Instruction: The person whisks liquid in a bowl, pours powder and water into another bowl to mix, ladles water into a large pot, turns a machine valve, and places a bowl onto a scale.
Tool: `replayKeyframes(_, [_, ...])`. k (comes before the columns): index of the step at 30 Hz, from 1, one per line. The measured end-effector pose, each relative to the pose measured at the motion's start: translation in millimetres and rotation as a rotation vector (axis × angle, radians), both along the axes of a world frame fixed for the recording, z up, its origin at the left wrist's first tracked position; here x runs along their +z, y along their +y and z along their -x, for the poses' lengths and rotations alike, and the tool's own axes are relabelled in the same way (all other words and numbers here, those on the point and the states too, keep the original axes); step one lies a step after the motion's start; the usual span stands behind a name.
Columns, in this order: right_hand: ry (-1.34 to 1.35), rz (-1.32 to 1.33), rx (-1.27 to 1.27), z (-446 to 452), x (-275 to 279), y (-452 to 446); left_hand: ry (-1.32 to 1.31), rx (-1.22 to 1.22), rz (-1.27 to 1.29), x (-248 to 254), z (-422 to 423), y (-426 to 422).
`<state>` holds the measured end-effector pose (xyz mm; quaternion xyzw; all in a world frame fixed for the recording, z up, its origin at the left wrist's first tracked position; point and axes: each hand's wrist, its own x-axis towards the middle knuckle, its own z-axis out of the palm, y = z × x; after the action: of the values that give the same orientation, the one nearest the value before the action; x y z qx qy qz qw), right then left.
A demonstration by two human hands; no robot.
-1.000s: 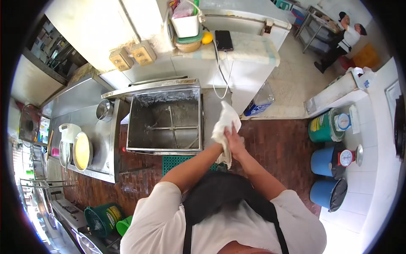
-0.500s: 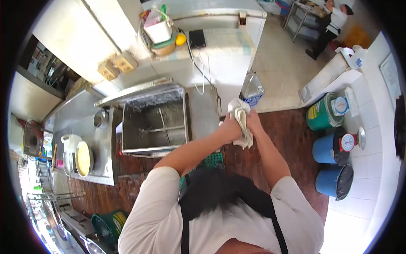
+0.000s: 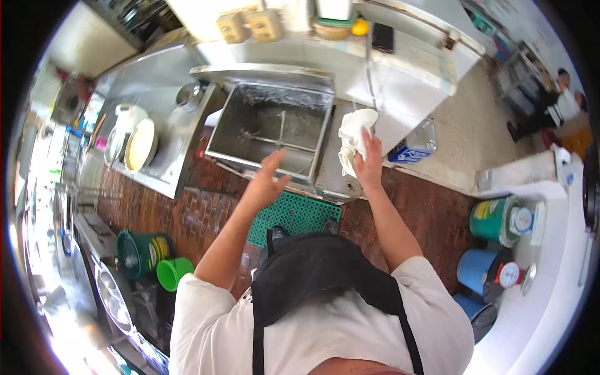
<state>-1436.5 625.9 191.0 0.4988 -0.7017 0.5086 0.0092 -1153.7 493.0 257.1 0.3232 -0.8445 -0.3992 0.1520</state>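
Note:
A crumpled white cloth (image 3: 357, 132) hangs from my right hand (image 3: 370, 165), whose fingers are closed on its edge. It is over the metal ledge at the right side of a rectangular steel mixing tub (image 3: 323, 140). Inside the tub, a metal bar agitator (image 3: 282, 130) is visible, with whitish residue on the back wall. My left hand (image 3: 267, 184) is in front of the tub's near rim, fingers apart and holding nothing. Whether it touches the rim I cannot tell.
A steel counter (image 3: 164, 164) on the left bears a bowl of yellow contents (image 3: 141, 145) and a metal pot (image 3: 189, 95). A clear-and-blue container (image 3: 414, 144) stands right of the ledge. Underfoot lies a green mat (image 3: 290, 215). A co-worker (image 3: 556, 109) is at the far right.
My left hand has let go of the cloth and moved left toward the tub. The right hand keeps the cloth, now over the ledge. The view has swung left.

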Motion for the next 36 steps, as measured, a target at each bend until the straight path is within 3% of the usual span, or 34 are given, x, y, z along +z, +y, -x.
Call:
replayKeyframes(3, [0.294,-0.637,-0.028,-6.2,-88.6,-37.0,-0.008,0.39,-0.256,-18.2,-106.3,-14.6])
replayKeyframes(5, [0.109,-1.161,0.011,-21.9,-98.7,-60.7,-0.026,0.597,-0.305,-47.6,-195.7,-7.1])
replayKeyframes(7, [0.256,-0.811,-0.024,-57.6,-77.1,-65.9,-0.114,0.815,-0.342,-108.5,-307.6,18.2])
replayKeyframes(9, [0.317,-0.433,0.094,-93.4,-75.2,-80.4,-0.29,1.041,-0.404,-207.7,-436.3,79.9])
replayKeyframes(10, [0.299,-0.26,0.159,-124.6,-64.0,-85.1,-0.279,1.172,-0.412,-316.1,-525.5,134.8])
replayKeyframes(11, [0.245,-0.201,0.231,-162.8,-41.0,-90.8,-0.258,1.306,-0.414,-379.1,-592.1,179.0])
replayKeyframes(12, [0.266,-0.197,0.336,-197.4,-27.7,-95.3,-1.016,0.799,-0.47,-346.3,-604.3,215.5])
replayKeyframes(13, [0.231,-0.25,0.425,-236.5,-18.7,-105.4,-1.511,0.081,-0.309,-296.2,-605.4,252.2])
replayKeyframes(14, [0.204,-0.228,0.613,-266.5,-27.4,-120.3,-1.48,0.104,-0.348,-299.2,-630.2,286.1])
replayKeyframes(15, [0.007,-0.37,0.737,-310.7,-26.9,-129.1,-1.436,0.204,-0.363,-329.2,-665.0,328.9])
replayKeyframes(17, [-0.115,-0.599,0.95,-371.6,-62.1,-156.8,-1.423,0.315,-0.304,-370.7,-716.5,378.7])
replayKeyframes(19, [-0.14,-0.898,1.128,-412.3,-111.0,-186.2,-1.35,0.305,-0.555,-352.5,-724.5,401.5])
replayKeyframes(20, [-0.022,-0.981,1.162,-431.0,-126.4,-196.9,-1.307,0.294,-0.678,-337.1,-726.3,408.6])
replayKeyframes(21, [0.025,-1.02,1.188,-428.7,-181.2,-211.0,-1.246,0.472,-0.725,-326.2,-731.7,401.2])
replayKeyframes(22, [-0.109,-1.167,1.076,-430.3,-212.6,-212.7,-1.082,0.888,-0.802,-309.7,-732.6,387.7])
replayKeyframes(23, [0.17,-1.104,1.061,-403.4,-287.2,-220.9,-0.758,1.383,-0.834,-286.1,-730.9,368.1])
replayKeyframes(24, [0.21,-1.391,0.958,-425.3,-251.2,-219.1,-0.459,1.742,-0.779,-257.2,-727.9,344.1])
replayKeyframes(25, [0.224,-1.557,0.984,-429.0,-254.9,-221.7,-0.313,1.875,-0.706,-227.4,-726.7,317.5])
replayKeyframes(26, [0.018,-1.601,0.878,-424.3,-268.0,-218.0,-0.306,1.819,-0.651,-270.9,-749.5,316.4])
replayKeyframes(27, [0.342,-1.695,1.112,-438.3,-248.3,-221.6,-0.237,1.843,-0.655,-265.9,-759.2,305.4])
replayKeyframes(29, [0.22,-1.799,1.032,-493.7,-197.8,-230.4,-0.105,1.877,-0.665,-222.2,-769.4,261.6])
replayKeyframes(31, [0.193,-1.889,1.025,-523.7,-192.6,-251.0,-0.077,1.908,-0.653,-233.0,-783.5,246.7])
replayKeyframes(32, [0.405,-1.707,1.34,-531.4,-212.0,-269.3,-0.065,1.903,-0.619,-265.3,-789.6,252.9])
replayKeyframes(34, [0.207,-1.712,1.383,-552.1,-284.6,-319.5,-0.053,1.899,-0.664,-290.8,-801.8,260.5])
replayKeyframes(35, [0.451,-1.505,1.519,-572.1,-312.6,-344.0,-0.088,1.911,-0.754,-266.8,-805.9,254.1])
replayKeyframes(36, [0.606,-1.463,1.511,-613.6,-305.0,-368.5,-0.12,1.922,-0.848,-233.5,-806.6,243.8])
